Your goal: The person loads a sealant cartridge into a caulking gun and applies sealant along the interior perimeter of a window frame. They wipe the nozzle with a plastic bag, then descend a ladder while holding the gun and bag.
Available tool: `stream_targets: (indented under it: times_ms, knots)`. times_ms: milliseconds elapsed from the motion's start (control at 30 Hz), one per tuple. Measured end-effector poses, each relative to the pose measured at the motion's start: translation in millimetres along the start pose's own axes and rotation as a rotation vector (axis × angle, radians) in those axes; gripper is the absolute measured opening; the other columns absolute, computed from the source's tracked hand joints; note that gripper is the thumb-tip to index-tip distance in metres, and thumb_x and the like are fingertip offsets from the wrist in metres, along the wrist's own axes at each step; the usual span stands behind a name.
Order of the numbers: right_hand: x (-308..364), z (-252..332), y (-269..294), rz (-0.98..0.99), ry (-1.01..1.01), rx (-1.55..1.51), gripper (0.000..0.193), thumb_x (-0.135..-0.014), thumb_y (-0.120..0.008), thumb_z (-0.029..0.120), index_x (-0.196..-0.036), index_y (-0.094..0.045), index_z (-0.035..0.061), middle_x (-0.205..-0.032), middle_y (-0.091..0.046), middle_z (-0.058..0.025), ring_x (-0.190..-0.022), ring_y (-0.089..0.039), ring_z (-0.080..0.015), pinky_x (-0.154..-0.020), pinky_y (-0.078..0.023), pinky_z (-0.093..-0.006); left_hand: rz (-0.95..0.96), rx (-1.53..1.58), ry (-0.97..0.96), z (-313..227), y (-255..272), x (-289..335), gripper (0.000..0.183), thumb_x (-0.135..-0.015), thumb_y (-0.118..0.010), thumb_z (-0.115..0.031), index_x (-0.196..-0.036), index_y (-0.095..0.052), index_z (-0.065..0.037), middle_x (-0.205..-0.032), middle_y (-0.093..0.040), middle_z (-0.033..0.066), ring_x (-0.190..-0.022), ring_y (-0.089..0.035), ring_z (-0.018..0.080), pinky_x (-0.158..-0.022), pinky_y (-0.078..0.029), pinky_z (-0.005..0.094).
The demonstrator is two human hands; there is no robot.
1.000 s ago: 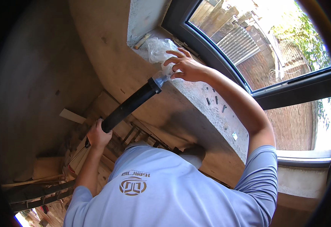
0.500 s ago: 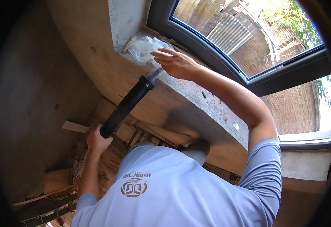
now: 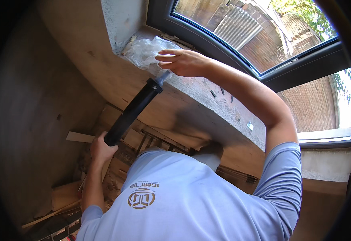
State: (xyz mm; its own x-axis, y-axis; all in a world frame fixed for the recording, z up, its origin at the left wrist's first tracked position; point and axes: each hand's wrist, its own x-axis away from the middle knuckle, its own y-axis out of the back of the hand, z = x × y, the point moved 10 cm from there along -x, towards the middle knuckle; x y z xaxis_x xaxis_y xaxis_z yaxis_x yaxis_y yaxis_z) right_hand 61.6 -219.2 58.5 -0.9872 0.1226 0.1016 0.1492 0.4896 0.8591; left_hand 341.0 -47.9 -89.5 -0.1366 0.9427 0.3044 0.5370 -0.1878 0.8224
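My left hand (image 3: 102, 148) is wrapped round the lower end of a black caulking gun (image 3: 132, 114). The gun slants up and to the right, its translucent nozzle (image 3: 164, 77) just below my right hand (image 3: 183, 63). That hand is over the window sill with its fingers stretched out and apart, beside a crumpled clear plastic bag (image 3: 141, 52). From this angle I cannot tell whether the fingertips touch the bag. The palm side of the right hand is hidden.
Several small dark pieces (image 3: 222, 91) and a small pale packet (image 3: 250, 126) lie on the rough sill (image 3: 195, 90). A dark window frame (image 3: 304, 74) rises behind it. Boards and scraps (image 3: 65, 195) are on the floor at lower left.
The view has shifted slightly. My right hand has moved a little left toward the bag, its fingers lower. My left hand keeps its grip on the caulking gun.
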Motion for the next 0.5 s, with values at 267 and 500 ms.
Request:
stream_targets:
  times_ms: [267, 500]
  knots:
    - [16, -30, 2, 0.029, -0.183, -0.077, 0.009, -0.087, -0.076, 0.016, -0.094, -0.082, 0.0167, -0.136, -0.066, 0.0027, -0.148, -0.040, -0.0206, -0.131, -0.018, -0.0458, -0.022, -0.086, 0.045, 3, -1, -8, 0.052, -0.066, -0.081, -0.029, -0.112, -0.068, -0.010, -0.100, -0.075, 0.0196, -0.097, -0.072, 0.0412, -0.084, -0.057, 0.0506]
    - [40, -63, 8, -0.173, -0.480, -0.185, 0.019, -0.087, -0.076, 0.009, -0.104, -0.081, 0.0169, -0.131, -0.070, -0.0004, -0.143, -0.047, -0.0191, -0.130, -0.011, -0.0521, -0.026, 0.011, 0.041, 13, -6, -7, 0.053, -0.062, -0.081, -0.031, -0.109, -0.070, -0.010, -0.099, -0.075, 0.0205, -0.096, -0.071, 0.0415, -0.084, -0.057, 0.0499]
